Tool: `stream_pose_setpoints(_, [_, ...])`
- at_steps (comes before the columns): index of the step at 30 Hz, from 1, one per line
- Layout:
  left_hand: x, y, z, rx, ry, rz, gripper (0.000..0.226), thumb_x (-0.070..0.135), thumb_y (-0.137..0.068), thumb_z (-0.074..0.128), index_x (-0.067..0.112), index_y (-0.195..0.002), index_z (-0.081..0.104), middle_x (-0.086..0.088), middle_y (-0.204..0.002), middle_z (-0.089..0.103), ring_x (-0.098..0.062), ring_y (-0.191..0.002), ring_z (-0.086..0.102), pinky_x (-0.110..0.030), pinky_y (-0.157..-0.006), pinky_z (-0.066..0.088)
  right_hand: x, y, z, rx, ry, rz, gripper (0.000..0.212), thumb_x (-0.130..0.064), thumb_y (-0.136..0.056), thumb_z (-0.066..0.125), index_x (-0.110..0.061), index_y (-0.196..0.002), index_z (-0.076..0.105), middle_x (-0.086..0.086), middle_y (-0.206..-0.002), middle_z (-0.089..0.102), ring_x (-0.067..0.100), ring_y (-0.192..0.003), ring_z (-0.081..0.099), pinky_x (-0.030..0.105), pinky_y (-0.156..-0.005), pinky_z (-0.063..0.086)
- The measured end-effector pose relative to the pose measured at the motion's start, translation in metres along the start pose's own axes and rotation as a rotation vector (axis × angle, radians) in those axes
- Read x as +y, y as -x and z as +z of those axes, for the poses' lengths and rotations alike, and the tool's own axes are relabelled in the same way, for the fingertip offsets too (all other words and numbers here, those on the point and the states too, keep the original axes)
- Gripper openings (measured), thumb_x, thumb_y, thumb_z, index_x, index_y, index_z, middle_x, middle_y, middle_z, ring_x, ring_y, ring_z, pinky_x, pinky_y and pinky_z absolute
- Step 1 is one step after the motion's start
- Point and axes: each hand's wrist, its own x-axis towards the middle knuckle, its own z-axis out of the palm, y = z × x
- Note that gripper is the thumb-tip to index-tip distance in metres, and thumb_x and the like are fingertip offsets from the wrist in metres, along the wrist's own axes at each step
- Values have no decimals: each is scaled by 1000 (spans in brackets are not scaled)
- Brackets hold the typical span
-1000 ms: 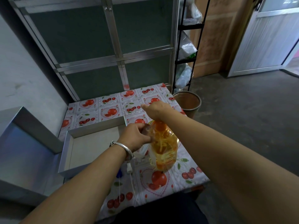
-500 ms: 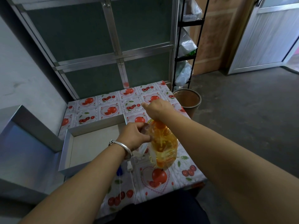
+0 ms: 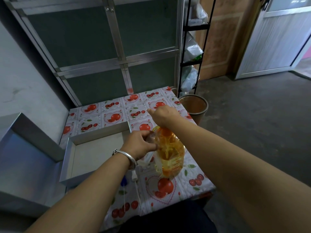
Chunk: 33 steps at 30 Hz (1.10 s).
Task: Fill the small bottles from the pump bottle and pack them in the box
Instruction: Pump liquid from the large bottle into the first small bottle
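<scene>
A clear pump bottle (image 3: 170, 153) full of orange liquid stands on the fruit-patterned table (image 3: 116, 113). My right hand (image 3: 164, 115) sits on top of it, covering the pump head. My left hand (image 3: 140, 144) holds a small clear bottle (image 3: 150, 137) against the pump bottle's shoulder; my fingers curl round it and hide most of it. A shallow silver box (image 3: 70, 148) lies open to the left of the bottles, with nothing visible inside it.
A white cap with a thin tube (image 3: 134, 177) and a small blue cap (image 3: 124, 180) lie on the table by my left wrist. The box lid (image 3: 21, 153) leans at far left. A brown bucket (image 3: 193, 105) stands off the table's right corner, beside a black rack (image 3: 193, 61).
Both hands stay at the pump bottle in the same hold. The view has shifted slightly; nothing else has visibly moved.
</scene>
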Motion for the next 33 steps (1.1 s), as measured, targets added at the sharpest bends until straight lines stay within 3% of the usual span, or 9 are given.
stream_pose_setpoints(2, [0,0,0,-4,-1,-1,29,11,-74,74,16,-101,67,3,-79,66,-8,-68,59,-14,-57,47,1,-4,0,-21,-21,1,48,-42,-102,23,-24,-147,27,12,-123,53,28,-103,58,34,-82,51])
stream_pose_setpoints(5, [1,0,-1,-2,0,1,29,10,-74,74,15,-101,67,1,-82,68,-10,-72,61,-17,-62,49,-1,0,-7,-90,-59,35,52,-45,-101,22,-20,-147,28,15,-146,38,35,-129,42,44,-104,38])
stream_pose_setpoints(8, [1,-2,-2,9,-19,5,26,11,-74,74,14,-99,67,-5,-85,68,-15,-73,60,-20,-63,48,-2,3,-7,-37,-29,-12,46,-29,-103,26,-26,-149,20,15,-131,47,32,-114,53,38,-91,50])
stream_pose_setpoints(12, [1,-1,1,7,-31,10,24,12,-74,75,15,-96,67,3,-76,65,-11,-68,58,-17,-58,47,3,3,-3,-8,-34,8,48,-46,-101,25,-11,-116,54,8,-86,54,22,-78,58,28,-64,46])
stream_pose_setpoints(17, [3,2,0,13,-21,-4,29,11,-73,75,15,-100,67,3,-80,67,-11,-74,62,-18,-60,46,-1,4,-8,-99,-38,22,56,-49,-100,22,-16,-145,31,14,-146,39,34,-129,43,43,-104,38])
stream_pose_setpoints(20, [4,0,-1,19,-23,3,29,11,-73,75,15,-101,67,-2,-87,70,-17,-79,64,-22,-66,49,-4,3,-8,-78,-34,19,47,-39,-103,24,-24,-148,25,13,-137,46,30,-115,53,37,-89,48])
stream_pose_setpoints(24, [1,3,-1,12,-35,0,31,11,-72,75,13,-102,68,-3,-85,69,-16,-77,62,-22,-65,49,0,3,-4,-17,-9,-9,44,-33,-104,27,-27,-147,26,6,-88,49,21,-79,58,28,-64,51])
stream_pose_setpoints(30, [2,4,-1,17,-12,-9,31,9,-73,74,13,-103,67,-3,-88,70,-15,-80,65,-18,-66,50,-2,1,-5,-93,-64,38,63,-56,-97,22,-12,-139,39,15,-138,47,33,-123,48,43,-101,40])
stream_pose_setpoints(33, [3,2,-1,13,-17,-11,31,9,-73,74,12,-102,67,-5,-90,70,-21,-85,66,-27,-74,52,-3,2,-4,-41,2,0,45,-35,-103,27,-26,-147,26,12,-114,52,27,-99,57,36,-82,50])
